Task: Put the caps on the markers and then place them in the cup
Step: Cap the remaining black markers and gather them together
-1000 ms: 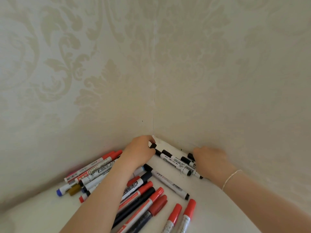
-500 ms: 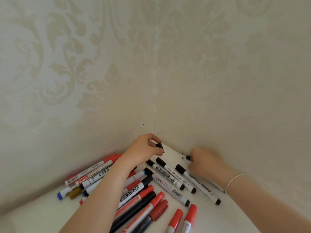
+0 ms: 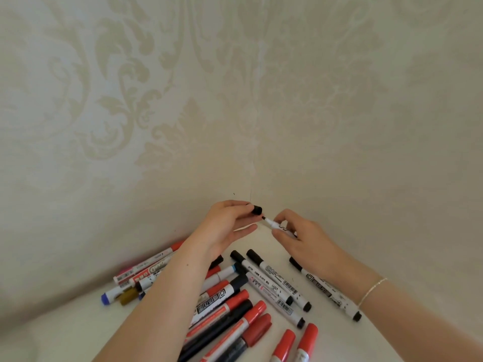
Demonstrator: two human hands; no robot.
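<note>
Left hand [image 3: 224, 226] pinches a black cap [image 3: 257, 210]; right hand [image 3: 303, 239] grips the uncapped marker [image 3: 277, 227], tip aimed capward, ready for capping.

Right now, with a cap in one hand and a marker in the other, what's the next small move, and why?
Probably bring the black cap, pinched in the left hand, down onto the bare tip of the uncapped marker held in the right hand, and press it on. The cap sits just above the tip, apart from it.
</note>
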